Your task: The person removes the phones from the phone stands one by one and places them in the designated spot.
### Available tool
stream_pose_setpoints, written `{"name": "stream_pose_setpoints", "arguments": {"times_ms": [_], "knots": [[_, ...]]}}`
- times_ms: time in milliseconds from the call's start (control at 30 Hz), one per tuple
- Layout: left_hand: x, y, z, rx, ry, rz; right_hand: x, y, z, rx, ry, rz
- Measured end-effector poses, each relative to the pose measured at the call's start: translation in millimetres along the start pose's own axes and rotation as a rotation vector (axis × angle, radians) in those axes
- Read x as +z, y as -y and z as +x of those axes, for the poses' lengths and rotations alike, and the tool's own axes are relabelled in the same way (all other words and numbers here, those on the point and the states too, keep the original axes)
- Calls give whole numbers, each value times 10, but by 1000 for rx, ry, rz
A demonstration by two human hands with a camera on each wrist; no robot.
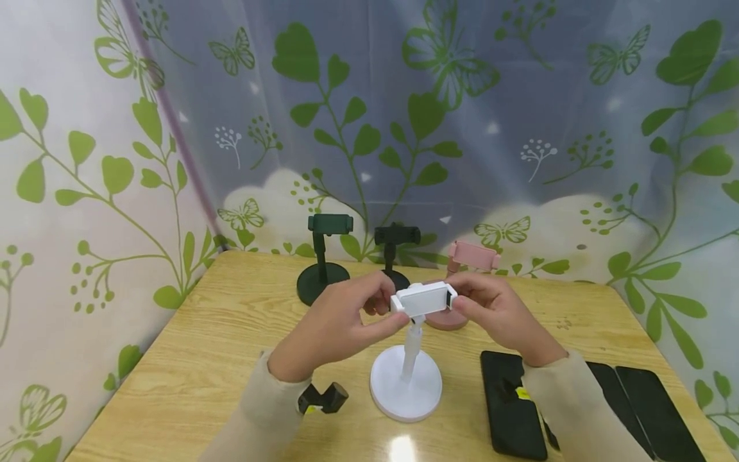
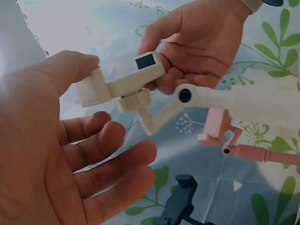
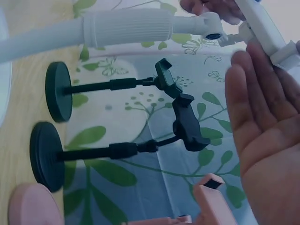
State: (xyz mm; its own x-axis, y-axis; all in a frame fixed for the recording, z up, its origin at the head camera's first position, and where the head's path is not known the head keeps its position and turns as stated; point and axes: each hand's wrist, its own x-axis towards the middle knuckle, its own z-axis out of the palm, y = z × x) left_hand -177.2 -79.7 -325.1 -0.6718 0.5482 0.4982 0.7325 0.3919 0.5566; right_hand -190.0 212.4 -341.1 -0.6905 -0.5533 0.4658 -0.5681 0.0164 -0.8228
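A white phone stand (image 1: 406,383) stands upright on the table, its phone clamp (image 1: 424,299) raised at chest side of the other stands. My left hand (image 1: 346,317) holds the clamp's left end, thumb in front; in the left wrist view the thumb presses that end while the other fingers curl loosely below. At the opposite end my right hand (image 1: 496,311) grips the clamp between thumb and fingers. In the right wrist view its fingers (image 3: 258,103) lie behind the clamp, and its thumb is mostly out of frame.
Behind stand a dark green phone stand (image 1: 323,280), a black phone stand (image 1: 394,250) and a pink phone stand (image 1: 473,255). Black flat phones (image 1: 512,410) lie at the right, partly under the right sleeve. A patterned curtain (image 1: 369,115) hangs along the table's far edge.
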Motion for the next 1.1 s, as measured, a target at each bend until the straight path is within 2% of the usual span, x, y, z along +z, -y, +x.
{"name": "stream_pose_setpoints", "arguments": {"times_ms": [100, 233, 333, 467, 567, 667, 833, 967, 1100], "knots": [[4, 28, -15, 4, -18, 10, 12, 7, 3, 11, -2, 68], [-13, 77, -36, 64, -22, 24, 68, 35, 15, -14, -32, 106], [-30, 107, -44, 108, -6, 28, 122, 85, 17, -37, -82, 86], [-44, 139, -49, 108, 8, 44, 166, 224, 12, -70, -171, 90], [-50, 166, -57, 89, 22, 61, 165, 370, 4, -96, -209, 119], [-47, 195, -77, 57, 37, 78, 138, 512, -4, -121, -213, 153], [-29, 266, -122, -21, 61, 140, 64, 710, -44, -141, -256, 142], [-6, 361, -162, -84, 110, 208, -10, 893, -90, -81, -348, 106], [8, 453, -220, -191, 158, 262, -122, 1051, -113, 7, -443, 51]]}}
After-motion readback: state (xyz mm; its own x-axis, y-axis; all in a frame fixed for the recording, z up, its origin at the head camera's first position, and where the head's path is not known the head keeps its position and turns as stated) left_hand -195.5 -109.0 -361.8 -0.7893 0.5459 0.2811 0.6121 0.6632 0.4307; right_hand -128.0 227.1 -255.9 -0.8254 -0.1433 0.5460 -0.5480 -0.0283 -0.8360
